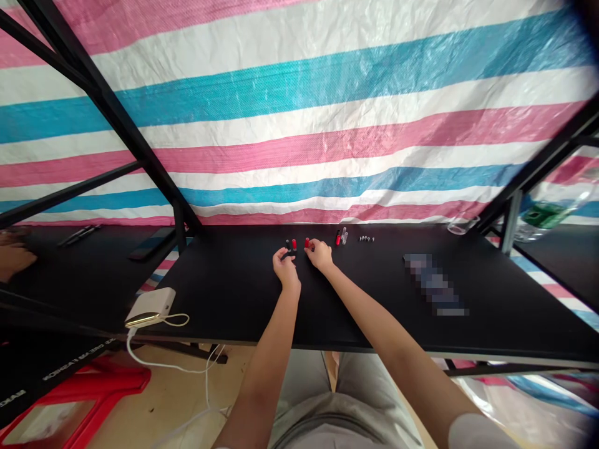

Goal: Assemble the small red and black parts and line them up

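Note:
Near the back of the black table, my right hand is closed, its fingertips pinched on a small red cylinder. Just left of it, my left hand has curled fingers with something small and dark at the fingertips; its kind is too small to make out. Beyond the left fingertips stand another red cylinder and a small black cylinder. Right of my right hand are a red-and-black piece, clear small tubes and a row of several tiny silvery pieces.
A blurred-out phone-like object lies on the table's right side. A clear cup is at the back right. A white box with a cable sits at the left front edge. Another person's hand shows far left, beyond the black frame.

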Available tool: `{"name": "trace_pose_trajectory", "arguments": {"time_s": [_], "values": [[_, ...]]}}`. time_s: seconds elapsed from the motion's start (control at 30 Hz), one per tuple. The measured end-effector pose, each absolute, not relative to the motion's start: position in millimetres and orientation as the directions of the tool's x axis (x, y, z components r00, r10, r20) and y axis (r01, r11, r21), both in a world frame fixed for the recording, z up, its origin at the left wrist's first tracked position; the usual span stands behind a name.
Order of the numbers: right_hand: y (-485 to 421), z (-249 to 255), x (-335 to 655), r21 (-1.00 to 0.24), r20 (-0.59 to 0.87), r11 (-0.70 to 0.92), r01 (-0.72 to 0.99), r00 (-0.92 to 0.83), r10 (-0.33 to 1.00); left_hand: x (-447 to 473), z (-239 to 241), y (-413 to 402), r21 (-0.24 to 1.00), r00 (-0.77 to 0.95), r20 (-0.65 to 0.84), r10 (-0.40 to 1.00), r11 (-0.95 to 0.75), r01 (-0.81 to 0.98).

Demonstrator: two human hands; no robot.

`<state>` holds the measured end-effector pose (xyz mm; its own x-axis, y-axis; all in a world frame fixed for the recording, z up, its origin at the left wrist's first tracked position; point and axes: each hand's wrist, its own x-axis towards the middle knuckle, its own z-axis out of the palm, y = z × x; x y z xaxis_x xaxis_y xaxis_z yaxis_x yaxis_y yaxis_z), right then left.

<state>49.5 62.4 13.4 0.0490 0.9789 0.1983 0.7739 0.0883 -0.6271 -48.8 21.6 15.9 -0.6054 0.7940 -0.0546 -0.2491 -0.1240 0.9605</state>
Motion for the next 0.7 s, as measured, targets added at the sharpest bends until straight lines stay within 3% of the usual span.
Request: {"name": "trace_pose_trajectory", "arguments": {"time_s": [0.2, 0.5, 0.7], "values": [[71, 10, 37, -0.527, 0.147, 0.084, 0.846, -0.006, 0.989, -48, 16, 22, 0.944, -0.592, -0.1, 0.8, -0.113, -0.311], [76, 8, 36, -0.501, 0.123, 0.072, 0.862, -0.011, 0.992, -49, 15, 23, 0.943, -0.566, -0.113, 0.816, -0.091, -0.32], [67, 13, 44, -0.497, 0.199, 0.118, 0.859, -0.019, 0.98, -48, 14, 22, 0.951, -0.555, -0.108, 0.825, -0.077, -0.3]]}}
